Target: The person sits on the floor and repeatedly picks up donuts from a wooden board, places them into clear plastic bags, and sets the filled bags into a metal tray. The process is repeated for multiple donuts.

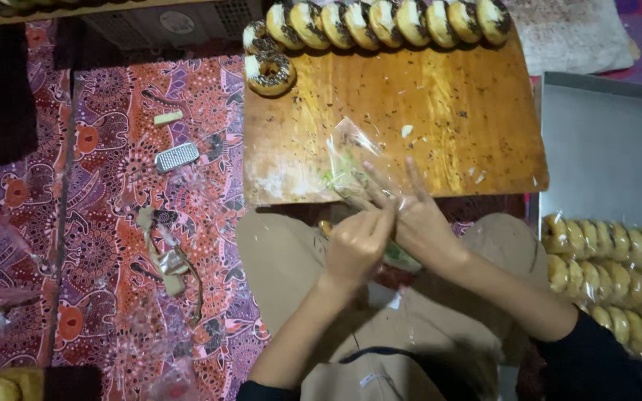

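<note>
My left hand (357, 245) and my right hand (417, 219) meet over my lap, both pinching a clear plastic bag (352, 160) that sticks up over the near edge of a wooden board (440, 111). My right fingers are spread along the bag's lower edge. A row of several chocolate-sprinkled donuts (384, 22) stands on edge along the board's far side. One more donut (269, 73) lies flat at the far left corner.
A grey box (607, 141) on the right holds several wrapped donuts (611, 267). On the patterned cloth at left lie a small metal grater-like piece (177, 157), a pale stick (167, 117) and scraps of plastic wrap (166, 260).
</note>
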